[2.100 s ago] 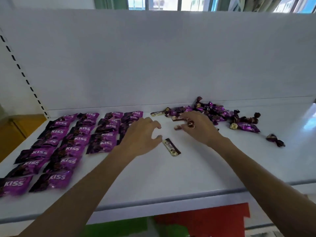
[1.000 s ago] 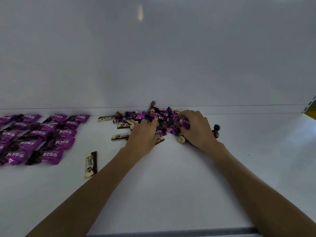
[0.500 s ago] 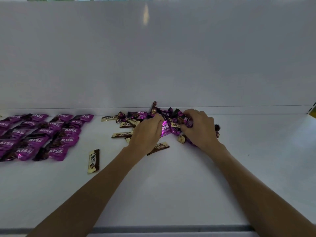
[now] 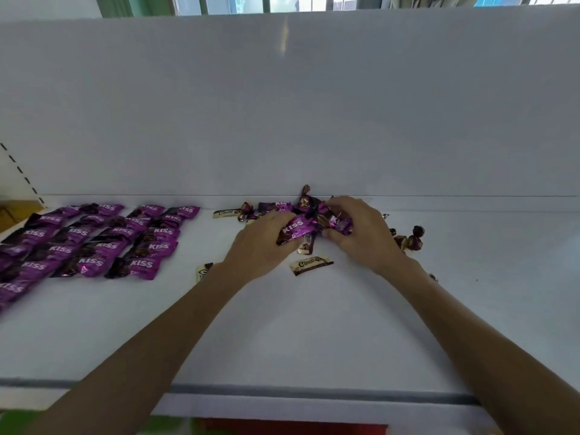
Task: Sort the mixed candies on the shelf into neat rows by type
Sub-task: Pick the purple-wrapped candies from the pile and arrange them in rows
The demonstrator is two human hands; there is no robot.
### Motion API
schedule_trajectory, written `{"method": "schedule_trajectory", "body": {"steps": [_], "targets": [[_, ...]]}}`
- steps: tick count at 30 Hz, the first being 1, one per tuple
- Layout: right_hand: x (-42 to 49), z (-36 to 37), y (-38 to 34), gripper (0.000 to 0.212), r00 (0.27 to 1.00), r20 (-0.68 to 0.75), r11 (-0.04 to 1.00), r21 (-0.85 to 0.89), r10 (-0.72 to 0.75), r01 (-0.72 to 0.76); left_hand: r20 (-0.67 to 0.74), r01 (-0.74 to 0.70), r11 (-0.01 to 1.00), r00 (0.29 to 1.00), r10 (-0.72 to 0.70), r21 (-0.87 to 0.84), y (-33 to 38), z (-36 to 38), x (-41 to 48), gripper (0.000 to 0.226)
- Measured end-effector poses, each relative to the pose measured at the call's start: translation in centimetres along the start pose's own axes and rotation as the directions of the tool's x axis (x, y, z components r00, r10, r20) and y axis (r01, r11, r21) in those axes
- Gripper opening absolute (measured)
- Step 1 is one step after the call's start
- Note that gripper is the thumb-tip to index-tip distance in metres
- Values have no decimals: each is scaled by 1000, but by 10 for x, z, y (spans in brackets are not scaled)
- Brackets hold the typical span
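gripping a purple kiss packet (image 4: pixel 293 229) in the left hand (image 4: pixel 260 243); pinching a second purple packet (image 4: pixel 340 222) in the right hand (image 4: pixel 361 233), both just over the mixed pile (image 4: pixel 309 204) against the back wall. judged mid-pick: pulling kiss packets out of the pile. next, calls for carrying them left and laying them flat beside the sorted kiss rows (image 4: pixel 103 237) on the shelf (image 4: pixel 314 324). glossy, crinkled, light; likely to slide. leaves a choco bar (image 4: pixel 310 265) and twist-wrapped rounds (image 4: pixel 411 238) loose nearby.
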State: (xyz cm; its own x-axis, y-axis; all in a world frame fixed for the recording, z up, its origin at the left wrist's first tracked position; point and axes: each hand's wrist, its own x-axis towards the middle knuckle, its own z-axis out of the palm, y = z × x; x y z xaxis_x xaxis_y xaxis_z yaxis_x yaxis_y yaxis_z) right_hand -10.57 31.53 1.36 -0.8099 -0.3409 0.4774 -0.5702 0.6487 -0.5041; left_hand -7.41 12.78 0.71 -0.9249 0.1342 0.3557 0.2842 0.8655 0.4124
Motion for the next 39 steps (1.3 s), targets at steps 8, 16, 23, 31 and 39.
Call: {"method": "schedule_trajectory", "body": {"steps": [8, 16, 23, 31, 39], "targets": [[7, 34, -58, 49, 990, 91, 994, 37, -106, 103, -71, 134, 988, 988, -140, -76, -33, -51, -50, 49], [8, 100, -135, 38, 960, 168, 974, 62, -224, 216, -63, 192, 978, 978, -197, -78, -106, -113, -119, 39], [-1, 149, -192, 35, 960, 192, 979, 46, -204, 198, -24, 195, 975, 981, -194, 106, -175, -161, -169, 47], [-18, 167, -217, 27, 967, 213, 987, -41, -143, 156, 63, 63, 984, 995, -74, 167, -203, -175, -165, 31], [-15, 182, -239, 25, 969, 223, 984, -113, -106, 134, 156, 23, 988, 987, -47, 152, -212, -181, -161, 26]]}}
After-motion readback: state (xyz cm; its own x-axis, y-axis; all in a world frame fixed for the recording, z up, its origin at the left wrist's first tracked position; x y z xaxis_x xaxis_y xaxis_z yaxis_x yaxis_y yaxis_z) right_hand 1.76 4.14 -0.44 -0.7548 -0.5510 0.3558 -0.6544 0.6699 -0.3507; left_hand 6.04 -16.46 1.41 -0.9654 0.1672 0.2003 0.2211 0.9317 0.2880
